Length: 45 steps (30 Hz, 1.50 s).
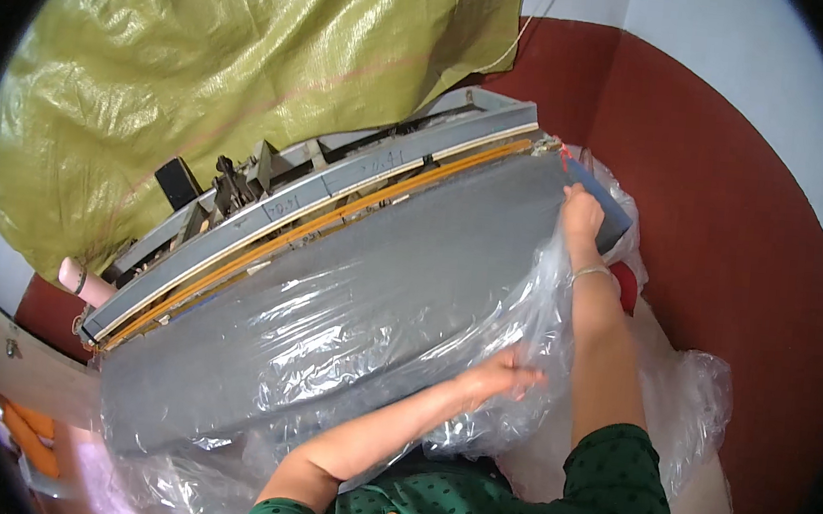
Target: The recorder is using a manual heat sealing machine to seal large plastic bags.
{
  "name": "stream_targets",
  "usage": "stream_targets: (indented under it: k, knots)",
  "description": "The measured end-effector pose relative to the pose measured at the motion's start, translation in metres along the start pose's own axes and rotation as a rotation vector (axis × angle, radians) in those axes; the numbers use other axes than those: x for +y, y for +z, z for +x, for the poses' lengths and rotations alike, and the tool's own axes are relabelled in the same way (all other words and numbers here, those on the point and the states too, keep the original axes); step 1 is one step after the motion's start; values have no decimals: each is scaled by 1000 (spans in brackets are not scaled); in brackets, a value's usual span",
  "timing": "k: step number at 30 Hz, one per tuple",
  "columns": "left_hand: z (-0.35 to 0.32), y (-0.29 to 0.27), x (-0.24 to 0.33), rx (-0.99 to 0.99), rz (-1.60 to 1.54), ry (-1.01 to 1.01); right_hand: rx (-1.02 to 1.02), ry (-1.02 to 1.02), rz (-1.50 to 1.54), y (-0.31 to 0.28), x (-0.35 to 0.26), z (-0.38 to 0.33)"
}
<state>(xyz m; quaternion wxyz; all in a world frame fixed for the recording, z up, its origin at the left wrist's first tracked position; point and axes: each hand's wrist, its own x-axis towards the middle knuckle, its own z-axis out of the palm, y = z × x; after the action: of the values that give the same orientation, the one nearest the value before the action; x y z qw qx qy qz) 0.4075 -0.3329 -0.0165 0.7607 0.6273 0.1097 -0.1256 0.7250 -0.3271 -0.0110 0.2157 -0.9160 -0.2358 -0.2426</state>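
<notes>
A clear plastic sheet [317,346] lies in shiny wrinkles over a long, smooth grey surface [452,231] in front of me. At its far right end my right hand [582,215] is closed, pinching the sheet's edge beside a red string [564,155]. Bunched plastic hangs down below this hand. My left hand [502,375] is over the loose near folds of the sheet, with its fingers partly stretched and apart. Whether its fingertips touch the plastic cannot be made out.
Behind the grey surface runs a long grey metal frame [340,179] with an orange strip [376,211]. A black phone-like slab [178,183] and a pink roll [86,282] rest at its left. Yellow-green woven sheeting [253,61] hangs behind. A red-and-white wall [730,263] stands close at right.
</notes>
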Motion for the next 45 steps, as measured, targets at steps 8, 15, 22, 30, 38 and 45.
stream_targets:
  k: [8, 15, 22, 30, 38, 45]
  knots:
    - [-195, -4, 74, -590, 339, 877, -31, -8, -64, -2, 1, -1]
    - [-454, -54, 56, 703, 363, 1447, -89, 43, -59, -12, -7, -5]
    - [-666, -112, 7, 2081, 129, 1206, -89, -40, -127, -1, -2, -2]
    - [-527, -118, 66, 2062, 2059, 558, -88, -87, -148, 9, 10, 2]
    - [-480, -213, -73, 1324, 1097, -604, -95, -94, -142, 12, 15, 6]
    - [-430, -253, -67, 1227, 1351, -23, -118, -80, -136, 18, 20, 8]
